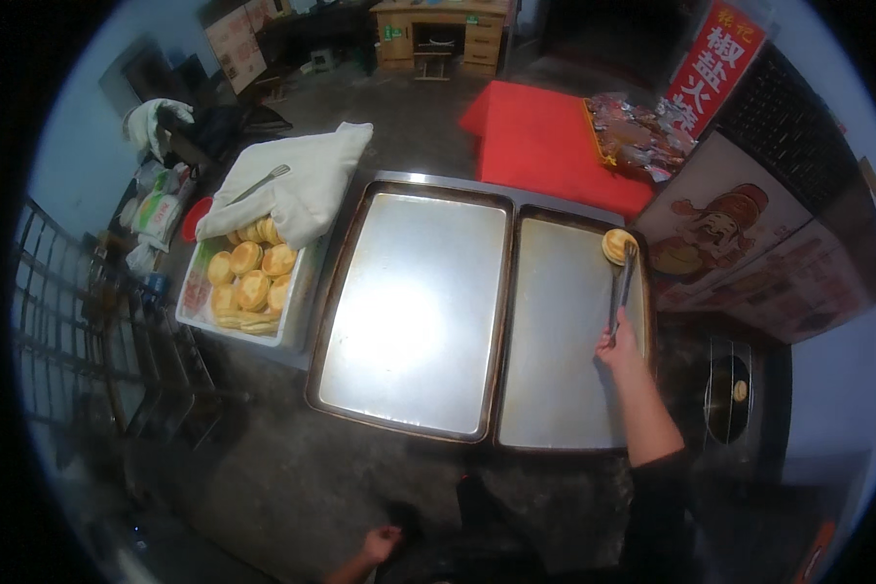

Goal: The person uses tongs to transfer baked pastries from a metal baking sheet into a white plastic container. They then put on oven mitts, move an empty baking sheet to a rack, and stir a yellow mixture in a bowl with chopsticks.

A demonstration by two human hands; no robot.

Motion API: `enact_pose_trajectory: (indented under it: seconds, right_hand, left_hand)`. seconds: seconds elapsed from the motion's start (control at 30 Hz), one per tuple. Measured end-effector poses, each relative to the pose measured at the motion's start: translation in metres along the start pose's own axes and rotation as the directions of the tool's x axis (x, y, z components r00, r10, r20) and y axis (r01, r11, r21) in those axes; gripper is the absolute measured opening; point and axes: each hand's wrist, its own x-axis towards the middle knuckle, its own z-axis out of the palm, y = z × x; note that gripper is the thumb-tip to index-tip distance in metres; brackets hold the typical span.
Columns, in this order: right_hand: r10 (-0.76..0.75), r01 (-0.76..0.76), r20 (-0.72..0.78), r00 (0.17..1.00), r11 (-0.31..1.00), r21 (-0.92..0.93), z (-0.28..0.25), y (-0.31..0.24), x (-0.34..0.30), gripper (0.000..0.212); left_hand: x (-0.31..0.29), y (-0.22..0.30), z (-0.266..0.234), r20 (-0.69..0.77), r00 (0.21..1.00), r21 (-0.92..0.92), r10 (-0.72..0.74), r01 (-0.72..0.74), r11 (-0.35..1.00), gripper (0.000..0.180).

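Observation:
My right hand (620, 341) is closed round a pair of metal tongs (623, 292). The tongs' tips are at a round golden flatbread (613, 246), at the far right corner of the right baking tray (560, 389). Whether the bread rests on the tray or hangs just above it I cannot tell. Low in front of me, away from the trays, my left hand (382, 543) has its fingers curled in, with nothing seen in them. Left of it stands another baking tray (428, 263), bare and shiny.
A white box (187, 316) of several flatbreads stands at the left, partly covered by a white cloth (297, 175) with a metal fork (260, 183) on it. Behind the right tray is a red-covered table (530, 131) with packets (633, 127). A wire basket (711, 389) is at the right.

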Motion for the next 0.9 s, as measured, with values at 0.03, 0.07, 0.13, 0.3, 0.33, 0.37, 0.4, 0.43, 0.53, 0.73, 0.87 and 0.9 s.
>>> enact_pose_trajectory:
  seconds: [0.03,0.07,0.13,0.3,0.33,0.37,0.4,0.43,0.53,0.73,0.87,0.9]
  right_hand:
    - [-0.013,0.013,0.008,1.0,1.0,-0.004,0.009,-0.007,0.01,0.038]
    - [-0.07,0.07,0.001,0.998,0.997,-0.013,0.016,-0.011,0.015,0.036]
    - [-0.09,0.09,0.027,0.996,0.996,0.007,0.027,-0.004,0.012,0.033]
    - [-0.339,0.344,0.065,0.939,0.931,-0.117,0.026,0.087,-0.083,0.029]
    - [-0.366,0.376,0.086,0.927,0.913,-0.156,0.024,0.115,-0.115,0.028]
    - [-0.371,0.394,0.145,0.917,0.897,-0.197,0.021,0.143,-0.148,0.026]
    - [-0.364,0.406,0.215,0.906,0.89,-0.206,0.018,0.172,-0.182,0.025]
    - [-0.284,0.344,0.253,0.925,0.908,-0.238,0.016,0.201,-0.215,0.025]
    - [0.08,0.09,0.409,0.909,0.921,-0.38,0.01,0.284,-0.301,0.036]
    - [0.513,-0.2,0.407,0.756,0.772,-0.603,0.019,0.44,-0.376,0.041]
    - [0.613,-0.433,0.177,0.77,0.706,-0.561,0.041,0.53,-0.344,0.036]
    - [0.584,-0.42,0.187,0.79,0.738,-0.528,0.049,0.55,-0.325,0.036]
  left_hand:
    - [-0.005,-0.001,-0.001,0.029,0.993,0.305,0.117,-0.12,0.945,0.021]
    - [-0.014,-0.005,-0.003,0.003,0.98,0.583,0.197,-0.162,0.796,0.021]
    - [-0.029,-0.007,-0.005,-0.058,0.967,0.802,0.249,-0.103,0.588,0.02]
    - [-0.061,-0.006,-0.01,-0.238,0.957,0.738,0.167,0.067,0.671,0.023]
    - [-0.064,-0.003,-0.012,-0.194,0.962,0.751,0.193,0.019,0.66,0.023]
    - [-0.067,0.0,-0.014,-0.178,0.965,0.76,0.193,0.01,0.65,0.023]
    - [-0.072,0.003,-0.018,-0.166,0.967,0.767,0.193,0.003,0.642,0.024]
    - [-0.078,0.005,-0.023,-0.136,0.966,0.789,0.219,-0.027,0.613,0.024]
    - [-0.09,0.015,-0.039,-0.081,0.965,0.82,0.25,-0.078,0.567,0.025]
    - [-0.109,0.015,-0.124,-0.171,0.944,0.783,0.283,-0.044,0.621,0.03]
    - [-0.129,-0.019,-0.213,-0.302,0.898,0.658,0.321,-0.048,0.751,0.026]
    - [-0.136,-0.032,-0.234,-0.362,0.889,0.602,0.281,-0.007,0.798,0.024]
